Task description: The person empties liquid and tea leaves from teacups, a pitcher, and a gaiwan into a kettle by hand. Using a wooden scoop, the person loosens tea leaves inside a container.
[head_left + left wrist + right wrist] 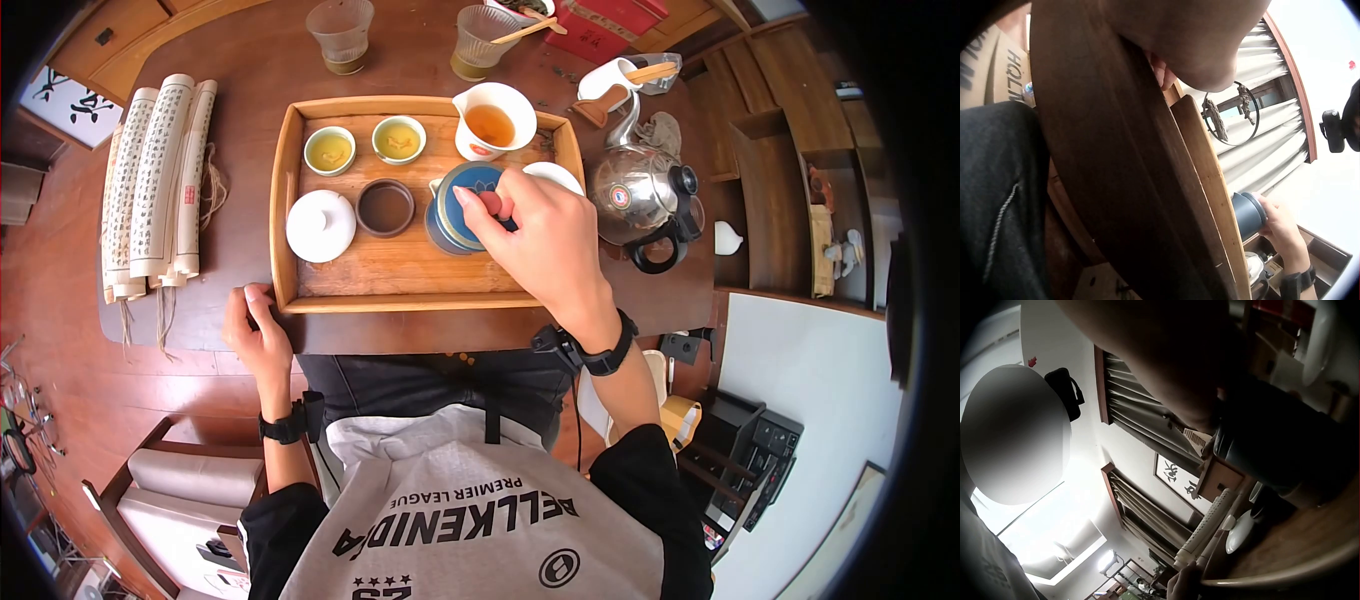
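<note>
My right hand (548, 235) holds a blue lidded teapot (447, 228) over the right half of the wooden tray (380, 302), thumb across its lid. The left wrist view shows the same teapot (1249, 215) with the right hand (1282, 231) behind it. My left hand (262, 335) rests at the table edge by the tray's near left corner, fingers loosely bent, holding nothing. Left of the teapot stand a dark brown cup (386, 232) and a white lid with a knob (320, 252). Behind them are two small cups of yellow tea and a white pitcher (511, 105) of amber tea.
A shiny metal kettle (625, 215) stands right of the tray. Bamboo scrolls (160, 170) lie at the left. Two ribbed glasses, one a glass with a wooden stick (475, 45), stand at the back near a red box (600, 28). A white dish (555, 176) is partly hidden behind my right hand.
</note>
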Tool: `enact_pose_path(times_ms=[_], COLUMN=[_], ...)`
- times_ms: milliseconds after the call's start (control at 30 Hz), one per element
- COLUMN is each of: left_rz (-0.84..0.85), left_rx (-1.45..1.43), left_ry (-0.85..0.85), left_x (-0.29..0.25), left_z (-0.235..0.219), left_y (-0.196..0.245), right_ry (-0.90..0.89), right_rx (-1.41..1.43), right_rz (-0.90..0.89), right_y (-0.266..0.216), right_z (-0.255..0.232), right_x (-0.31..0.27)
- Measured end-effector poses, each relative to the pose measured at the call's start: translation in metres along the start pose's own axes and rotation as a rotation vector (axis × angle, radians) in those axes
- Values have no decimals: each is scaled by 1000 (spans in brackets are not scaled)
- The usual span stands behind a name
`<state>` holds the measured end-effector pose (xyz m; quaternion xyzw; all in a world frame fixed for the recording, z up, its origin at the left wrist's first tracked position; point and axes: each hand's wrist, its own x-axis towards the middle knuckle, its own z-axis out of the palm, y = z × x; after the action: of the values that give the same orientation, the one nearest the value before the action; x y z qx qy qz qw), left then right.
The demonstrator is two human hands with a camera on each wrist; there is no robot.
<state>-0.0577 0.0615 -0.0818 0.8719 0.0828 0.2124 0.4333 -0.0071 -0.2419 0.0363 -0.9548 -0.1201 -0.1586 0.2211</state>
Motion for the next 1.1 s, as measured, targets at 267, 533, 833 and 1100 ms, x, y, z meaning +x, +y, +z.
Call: enact_pose_path(times_ms=[267,533,833,1100], left_rz=[15,10,6,-4], left_rx=[-12,-9,27,-6], left_ry=[1,9,-9,-8], left_x=[1,1,1,-2], left_z=[1,2,0,6], left_y=[2,3,-2,-9], right_ry=[5,-12,-9,291], right_rx=[41,42,78,128], right_rz=[5,16,43,333], right_y=[3,5,6,72], right_z=[4,8,-5,-29], right_x=[0,-3,-14,-97])
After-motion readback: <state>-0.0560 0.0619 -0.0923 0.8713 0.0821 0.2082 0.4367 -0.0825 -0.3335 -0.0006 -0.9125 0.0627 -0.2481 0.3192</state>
